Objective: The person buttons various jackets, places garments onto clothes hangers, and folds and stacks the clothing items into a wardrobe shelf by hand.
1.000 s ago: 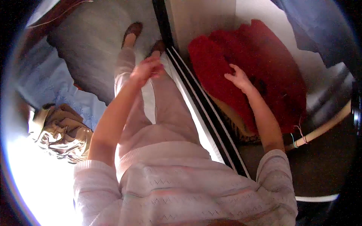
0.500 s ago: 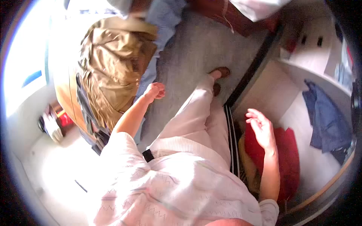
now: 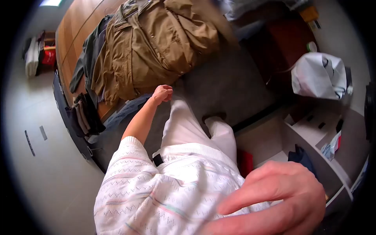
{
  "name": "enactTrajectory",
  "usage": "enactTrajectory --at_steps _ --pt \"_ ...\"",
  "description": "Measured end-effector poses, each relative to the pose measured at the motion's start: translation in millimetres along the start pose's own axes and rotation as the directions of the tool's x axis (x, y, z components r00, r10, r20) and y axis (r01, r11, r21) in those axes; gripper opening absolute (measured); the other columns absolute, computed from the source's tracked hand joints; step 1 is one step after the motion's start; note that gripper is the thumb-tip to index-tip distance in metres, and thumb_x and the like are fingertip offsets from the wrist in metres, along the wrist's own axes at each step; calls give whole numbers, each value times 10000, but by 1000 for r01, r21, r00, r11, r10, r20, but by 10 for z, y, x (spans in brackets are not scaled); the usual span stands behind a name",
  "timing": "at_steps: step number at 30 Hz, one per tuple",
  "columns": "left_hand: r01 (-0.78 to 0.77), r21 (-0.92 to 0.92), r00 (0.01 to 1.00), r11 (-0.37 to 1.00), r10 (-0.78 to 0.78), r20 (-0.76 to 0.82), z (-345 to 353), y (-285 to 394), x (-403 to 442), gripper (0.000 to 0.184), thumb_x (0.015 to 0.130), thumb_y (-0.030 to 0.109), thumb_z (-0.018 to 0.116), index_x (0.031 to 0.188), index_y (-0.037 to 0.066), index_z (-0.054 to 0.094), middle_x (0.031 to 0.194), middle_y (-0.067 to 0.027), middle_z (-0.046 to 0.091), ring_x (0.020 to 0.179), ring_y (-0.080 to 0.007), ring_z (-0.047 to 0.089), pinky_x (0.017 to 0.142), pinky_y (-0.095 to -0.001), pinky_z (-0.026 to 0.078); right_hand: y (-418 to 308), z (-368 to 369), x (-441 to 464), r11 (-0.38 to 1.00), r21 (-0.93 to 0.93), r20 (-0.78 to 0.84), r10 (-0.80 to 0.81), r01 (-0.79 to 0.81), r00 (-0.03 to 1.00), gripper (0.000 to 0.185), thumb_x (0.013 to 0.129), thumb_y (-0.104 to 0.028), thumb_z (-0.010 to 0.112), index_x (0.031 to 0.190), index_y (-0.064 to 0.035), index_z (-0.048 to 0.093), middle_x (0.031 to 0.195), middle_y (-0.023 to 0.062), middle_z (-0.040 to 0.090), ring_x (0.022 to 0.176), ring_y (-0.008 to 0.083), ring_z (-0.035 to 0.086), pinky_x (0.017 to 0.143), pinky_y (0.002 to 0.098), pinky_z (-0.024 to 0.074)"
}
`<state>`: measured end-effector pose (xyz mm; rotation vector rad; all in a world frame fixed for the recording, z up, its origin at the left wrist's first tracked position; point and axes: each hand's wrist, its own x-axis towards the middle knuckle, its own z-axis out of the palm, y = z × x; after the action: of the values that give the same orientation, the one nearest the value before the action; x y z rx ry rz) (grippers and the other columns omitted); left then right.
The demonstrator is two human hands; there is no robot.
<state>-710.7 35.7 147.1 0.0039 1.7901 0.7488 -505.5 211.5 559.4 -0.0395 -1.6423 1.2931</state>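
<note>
My left hand hangs over my thigh just below a brown jacket, its fingers curled together with nothing visible in them. Large and close to the camera at the lower right, my right hand is open, fingers bent and apart, holding nothing. It covers part of my white top and of the open compartments behind it. The brown jacket lies spread over a wooden surface, with darker garments beside it at the left.
A white bag sits at the right near a dark red surface. Open white compartments at the lower right hold a red item and a dark blue cloth. Folded dark clothes lie at the left.
The view has swung left from the red fluffy item in the compartment toward the brown jacket. My right hand has left the compartment and risen close to the camera.
</note>
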Motion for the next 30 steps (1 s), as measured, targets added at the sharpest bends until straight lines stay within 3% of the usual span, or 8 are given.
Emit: enactTrajectory --at_steps 2,5,9,13,16,21,28,30 --pt "14 -47 999 999 -15 -35 -374 -66 90 216 788 132 572 984 42 586 713 -32 586 572 -123 563 483 -252 466 309 317 239 984 142 68 -117 106 991 235 710 -210 523 536 -70 598 606 92 585 438 151 486 364 222 293" --pt "-2 -40 994 999 -3 -113 -890 32 160 214 783 116 555 971 21 594 718 -44 594 581 -123 568 503 -249 465 801 722 662 972 216 433 -8 -95 901 188 727 -170 531 590 -56 593 653 100 593 506 178 507 426 248 334" --pt "-121 -150 972 981 87 -218 -1521 135 380 210 823 107 534 993 -13 568 744 -41 586 596 -115 539 549 -249 458 1373 1128 1321 886 -92 860 301 -454 412 52 720 -76 580 731 -44 619 755 103 620 668 239 584 551 300 438" --pt "-251 -186 922 950 175 -346 -2010 473 497 195 771 98 524 902 -19 612 652 -40 598 568 -105 567 522 -232 455 2402 1666 952 851 -270 732 485 -451 478 30 737 -23 603 709 -14 610 703 64 606 624 201 574 549 270 436" --pt "-347 -316 896 883 213 -390 -2274 648 880 186 774 101 524 890 -15 614 644 -35 599 559 -99 564 516 -227 456 3156 1498 145 541 -580 534 817 -609 218 179 741 -115 659 641 -5 560 584 100 529 505 216 500 467 307 380" --pt "-377 -565 916 733 204 -346 -2627 1458 1275 194 797 111 527 935 -6 594 717 -70 608 561 -120 567 496 -230 458 3385 550 -1046 267 -914 310 946 -306 -100 177 748 -203 552 703 -38 597 698 179 585 697 360 570 623 422 451" --pt "-353 -750 933 559 264 -243 -3058 2604 1913 286 863 66 464 1130 -35 466 901 -147 603 718 -203 613 602 -278 517 3018 -327 -1769 57 -964 180 859 -261 -479 295 802 -253 455 903 -39 631 881 205 602 849 349 584 748 395 460" --pt "-375 -812 916 447 313 -251 -3177 2837 2166 317 866 53 443 1169 -39 421 945 -165 592 750 -222 616 621 -296 524 2905 -544 -1984 -236 -864 68 822 -446 -566 313 834 -245 462 910 13 621 841 184 634 791 275 616 697 361 468"
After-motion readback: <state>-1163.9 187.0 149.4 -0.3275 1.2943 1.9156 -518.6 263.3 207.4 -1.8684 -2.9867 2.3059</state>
